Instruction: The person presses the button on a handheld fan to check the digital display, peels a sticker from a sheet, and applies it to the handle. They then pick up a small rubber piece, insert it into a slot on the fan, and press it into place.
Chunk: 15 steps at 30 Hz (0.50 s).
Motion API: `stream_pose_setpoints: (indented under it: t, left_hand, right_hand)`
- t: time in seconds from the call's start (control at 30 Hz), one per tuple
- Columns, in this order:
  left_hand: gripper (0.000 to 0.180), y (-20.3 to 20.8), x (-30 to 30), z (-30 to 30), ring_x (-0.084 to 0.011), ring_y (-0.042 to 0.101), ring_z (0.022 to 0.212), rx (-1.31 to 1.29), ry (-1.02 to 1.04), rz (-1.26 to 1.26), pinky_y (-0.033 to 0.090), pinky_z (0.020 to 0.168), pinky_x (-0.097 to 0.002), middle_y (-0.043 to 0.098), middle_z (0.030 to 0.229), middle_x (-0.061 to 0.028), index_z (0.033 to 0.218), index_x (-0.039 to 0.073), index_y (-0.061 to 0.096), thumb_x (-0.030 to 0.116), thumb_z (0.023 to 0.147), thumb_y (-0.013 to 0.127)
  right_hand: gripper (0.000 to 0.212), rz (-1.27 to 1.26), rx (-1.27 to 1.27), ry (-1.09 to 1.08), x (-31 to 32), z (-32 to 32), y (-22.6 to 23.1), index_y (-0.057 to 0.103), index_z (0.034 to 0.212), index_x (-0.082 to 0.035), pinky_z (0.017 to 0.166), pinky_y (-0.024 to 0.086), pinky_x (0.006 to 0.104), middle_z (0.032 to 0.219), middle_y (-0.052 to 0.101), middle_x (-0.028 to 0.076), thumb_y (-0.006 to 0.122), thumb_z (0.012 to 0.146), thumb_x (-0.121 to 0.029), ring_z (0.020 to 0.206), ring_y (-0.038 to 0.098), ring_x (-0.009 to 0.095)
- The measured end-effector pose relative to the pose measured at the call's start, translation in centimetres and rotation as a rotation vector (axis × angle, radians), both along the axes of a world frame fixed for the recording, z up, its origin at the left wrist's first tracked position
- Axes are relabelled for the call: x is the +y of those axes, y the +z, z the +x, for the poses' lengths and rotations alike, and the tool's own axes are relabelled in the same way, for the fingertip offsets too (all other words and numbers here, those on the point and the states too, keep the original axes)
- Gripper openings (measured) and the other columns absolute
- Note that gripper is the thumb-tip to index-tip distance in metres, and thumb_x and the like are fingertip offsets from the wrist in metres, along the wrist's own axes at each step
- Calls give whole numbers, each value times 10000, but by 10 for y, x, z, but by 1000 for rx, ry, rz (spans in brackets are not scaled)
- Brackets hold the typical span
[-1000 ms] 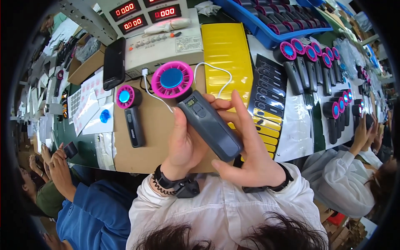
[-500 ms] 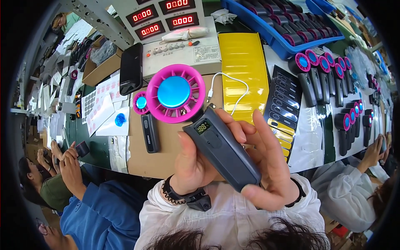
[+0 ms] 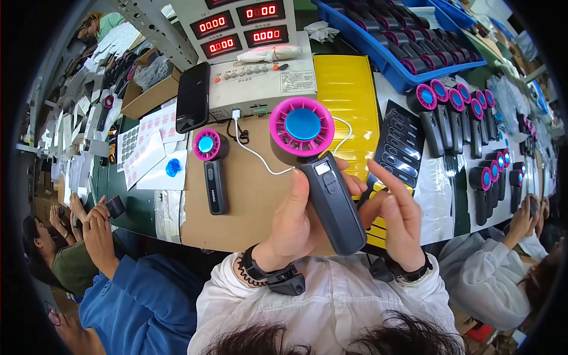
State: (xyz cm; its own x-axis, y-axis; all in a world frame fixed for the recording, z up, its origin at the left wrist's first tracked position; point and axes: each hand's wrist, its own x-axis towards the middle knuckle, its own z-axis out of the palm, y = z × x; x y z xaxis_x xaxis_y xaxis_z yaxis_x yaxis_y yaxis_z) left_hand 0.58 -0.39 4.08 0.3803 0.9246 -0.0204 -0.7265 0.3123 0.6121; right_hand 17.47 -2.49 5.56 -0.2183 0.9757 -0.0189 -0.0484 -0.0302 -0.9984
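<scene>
My left hand (image 3: 290,228) is closed round a dark grey handheld fan (image 3: 332,207), its thumb along the left side and its fingertips showing at the right. The fan is tilted, with its magenta ring and blue centre at the top. A small display on its handle glows white, above a button. My right hand (image 3: 404,222) is beside the lower handle, index finger stretched out and the others bent. Whether it touches the handle I cannot tell. A white cable (image 3: 255,155) runs from the tester (image 3: 260,74) and passes behind the fan.
A second fan (image 3: 214,177) lies on the brown board (image 3: 248,201) at the left. A black phone (image 3: 193,97) leans by the tester. To the right are a yellow tray (image 3: 349,89), a black label sheet (image 3: 399,142), several fans (image 3: 435,127) and a blue crate (image 3: 408,80). Co-workers sit on both sides.
The fan has moved right and is held more upright. Its display changed from green digits to a bright white glow. My right hand has shifted away from the handle's bottom end.
</scene>
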Motion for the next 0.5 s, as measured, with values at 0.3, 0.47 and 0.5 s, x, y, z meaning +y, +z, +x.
stream_pose_setpoints:
  t: [0.3,0.47,0.5]
  left_hand:
    - [551,8,10,-4,-220,558,810,-358,-145,-205,479,701,-311,555,888,-117,1170,0,420,474,954,239]
    - [546,13,11,-4,-219,560,799,-373,-159,-246,484,715,-322,551,872,-116,1156,2,435,474,952,254]
    - [546,13,12,-4,-219,560,796,-352,-141,-260,486,718,-324,551,872,-117,1154,3,437,476,951,257]
  right_hand:
    - [417,131,-510,-400,-12,87,-38,420,1302,-40,631,426,194,875,576,38,502,898,-101,761,539,86]
    - [540,137,-717,-551,-15,88,-58,367,1345,-103,654,443,203,1096,515,74,570,845,-74,849,537,110]
    - [586,105,-640,-560,-14,81,-60,342,1358,-118,665,449,208,1143,482,85,588,828,-71,886,530,120]
